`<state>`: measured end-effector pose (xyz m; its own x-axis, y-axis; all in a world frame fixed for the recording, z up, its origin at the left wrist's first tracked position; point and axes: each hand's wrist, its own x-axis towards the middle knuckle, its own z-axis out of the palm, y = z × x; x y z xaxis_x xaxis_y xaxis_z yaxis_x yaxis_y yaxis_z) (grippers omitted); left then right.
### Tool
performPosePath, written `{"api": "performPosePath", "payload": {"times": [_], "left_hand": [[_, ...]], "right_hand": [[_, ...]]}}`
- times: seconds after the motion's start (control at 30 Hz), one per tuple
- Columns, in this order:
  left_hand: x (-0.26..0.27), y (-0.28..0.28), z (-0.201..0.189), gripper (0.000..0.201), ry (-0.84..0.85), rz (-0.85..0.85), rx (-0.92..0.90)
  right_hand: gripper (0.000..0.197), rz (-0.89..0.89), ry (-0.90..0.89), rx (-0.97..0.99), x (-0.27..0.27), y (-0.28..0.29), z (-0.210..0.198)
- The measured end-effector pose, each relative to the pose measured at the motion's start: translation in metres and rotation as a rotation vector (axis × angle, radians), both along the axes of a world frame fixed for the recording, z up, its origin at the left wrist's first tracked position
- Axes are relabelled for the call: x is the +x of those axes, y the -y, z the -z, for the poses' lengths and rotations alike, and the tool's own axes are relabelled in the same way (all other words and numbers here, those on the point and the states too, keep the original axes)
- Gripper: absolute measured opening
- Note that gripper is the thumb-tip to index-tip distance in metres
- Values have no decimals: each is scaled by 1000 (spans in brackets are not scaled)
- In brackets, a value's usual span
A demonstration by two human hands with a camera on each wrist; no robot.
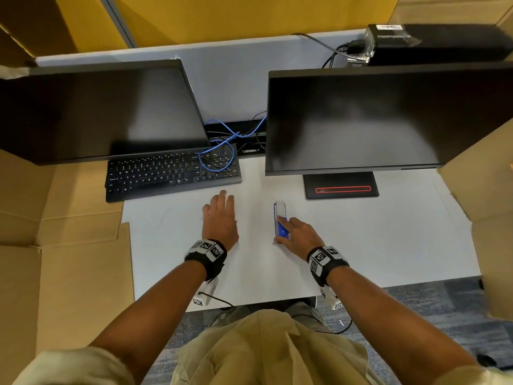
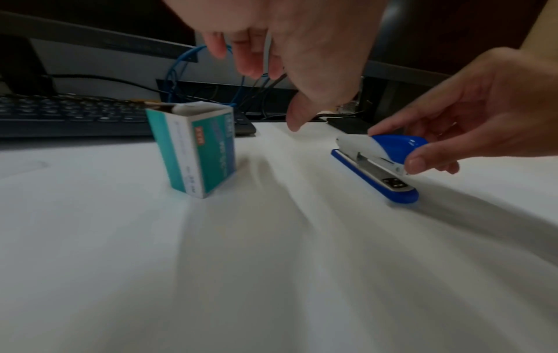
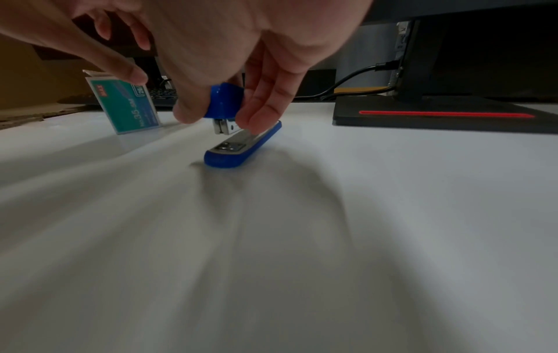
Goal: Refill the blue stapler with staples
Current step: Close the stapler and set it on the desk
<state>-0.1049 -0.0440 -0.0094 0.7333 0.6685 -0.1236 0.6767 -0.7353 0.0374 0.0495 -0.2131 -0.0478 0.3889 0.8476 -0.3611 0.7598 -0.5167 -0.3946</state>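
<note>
The blue stapler (image 1: 279, 218) lies flat on the white desk (image 1: 374, 240), right of centre. My right hand (image 1: 291, 232) pinches its blue-and-white top near the front, thumb on one side and fingers on the other; the right wrist view shows this grip (image 3: 223, 112) above the stapler's blue base (image 3: 241, 148). A teal staple box (image 2: 196, 148) stands upright with its top flap open, left of the stapler (image 2: 377, 164). My left hand (image 2: 259, 90) hovers over the box with loose fingers, holding nothing. In the head view the left hand (image 1: 220, 212) hides the box.
A black keyboard (image 1: 172, 173) with a blue cable (image 1: 222, 145) lies behind the left hand. Two dark monitors stand at the back; the right one's base (image 1: 341, 187) sits just beyond the stapler. Cardboard sheets (image 1: 69, 245) flank the desk.
</note>
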Motion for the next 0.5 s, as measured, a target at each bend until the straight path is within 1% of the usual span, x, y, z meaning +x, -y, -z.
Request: {"api": "performPosePath", "payload": {"times": [0.1, 0.17, 0.23, 0.3, 0.37, 0.5], "left_hand": [[-10, -13, 5, 75, -79, -177, -11], [-13, -18, 9, 81, -112, -266, -85], [-12, -19, 11, 80, -104, -286, -196], [-7, -17, 14, 70, -76, -245, -267], [3, -12, 14, 59, -65, -158, -305], [32, 0, 14, 51, -44, 9, -365]], "right_hand": [[66, 9, -7, 1, 2, -4, -1], [66, 3, 12, 1, 3, -6, -2], [64, -6, 45, 5, 4, -7, -2], [63, -12, 71, 8, 5, -8, -3], [62, -10, 82, 9, 5, -9, -3], [62, -2, 86, 5, 6, -12, -3]]}}
